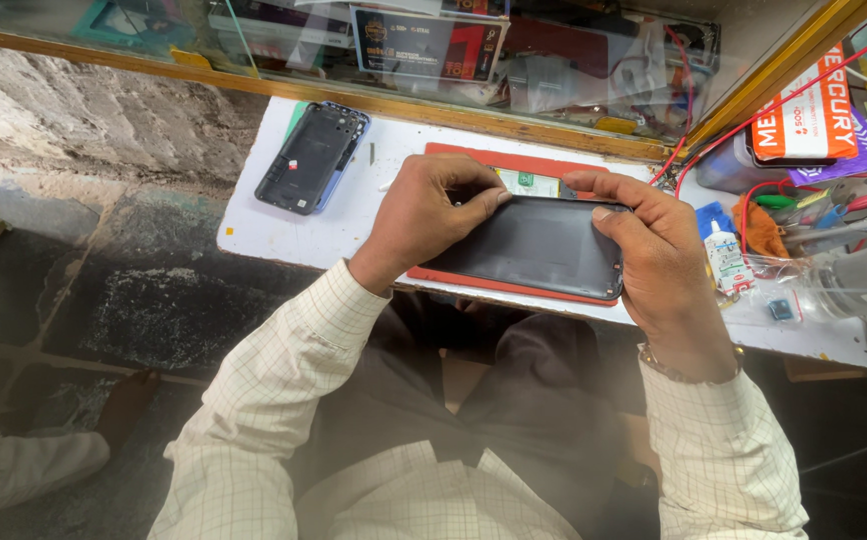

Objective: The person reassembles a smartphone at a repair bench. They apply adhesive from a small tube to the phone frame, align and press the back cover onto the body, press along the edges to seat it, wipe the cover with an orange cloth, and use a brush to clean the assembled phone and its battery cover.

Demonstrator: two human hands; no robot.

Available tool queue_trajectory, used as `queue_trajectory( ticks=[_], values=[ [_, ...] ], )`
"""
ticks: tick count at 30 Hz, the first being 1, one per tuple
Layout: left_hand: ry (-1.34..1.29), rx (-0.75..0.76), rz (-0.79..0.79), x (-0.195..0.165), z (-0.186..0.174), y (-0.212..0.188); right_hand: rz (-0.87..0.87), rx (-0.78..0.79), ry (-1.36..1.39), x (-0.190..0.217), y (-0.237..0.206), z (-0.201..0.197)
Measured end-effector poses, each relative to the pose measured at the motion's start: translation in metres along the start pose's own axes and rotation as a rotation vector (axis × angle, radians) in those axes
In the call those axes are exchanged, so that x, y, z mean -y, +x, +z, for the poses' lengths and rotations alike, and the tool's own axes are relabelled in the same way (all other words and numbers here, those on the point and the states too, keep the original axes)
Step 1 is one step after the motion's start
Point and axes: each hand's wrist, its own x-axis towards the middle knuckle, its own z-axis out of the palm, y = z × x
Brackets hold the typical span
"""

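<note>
Black phone back cover [539, 245]: held flat over red work mat [514, 290], near bench edge.
L hand [424, 215]: clamped on cover's left end, thumb pressed on top.
R hand [654, 250]: wrapped round right end, thumb on top edge.
Small glue bottle [726, 255]: just right of cover.
Blue-rimmed phone frame [314, 158]: far left of cover, lying flat, untouched.
Glass case [454, 50]: beyond cover.

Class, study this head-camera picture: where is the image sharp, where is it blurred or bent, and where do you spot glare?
Head view: the left hand, the right hand and the dark phone back cover they grip are sharp; soft daylight leaves a pale sheen on the cover; the glass display case shows reflections; the white worktop edge bows from wide-angle distortion; corners look hazy.
</note>
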Motion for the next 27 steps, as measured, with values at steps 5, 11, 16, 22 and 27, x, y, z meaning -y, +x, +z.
queue_trajectory(
  ticks=[5, 11, 16, 22, 27],
  values=[
    [0.095, -0.022, 0.092, -0.005, -0.002, -0.001, 0.016, 0.004, 0.018, -0.004, 0.000, -0.001],
    [0.311, -0.039, 0.323, -0.009, -0.004, -0.003, 0.017, 0.003, -0.002, -0.010, 0.002, -0.002],
    [0.327, -0.022, 0.299, -0.001, -0.005, -0.005, 0.068, 0.021, 0.030, -0.011, 0.007, -0.005],
    [-0.326, 0.079, -0.199, 0.024, -0.017, -0.004, 0.170, 0.112, 0.131, -0.014, 0.027, -0.021],
    [-0.910, 0.119, -0.588, 0.033, -0.030, -0.018, 0.215, 0.114, 0.223, -0.026, 0.033, -0.024]
  ],
)
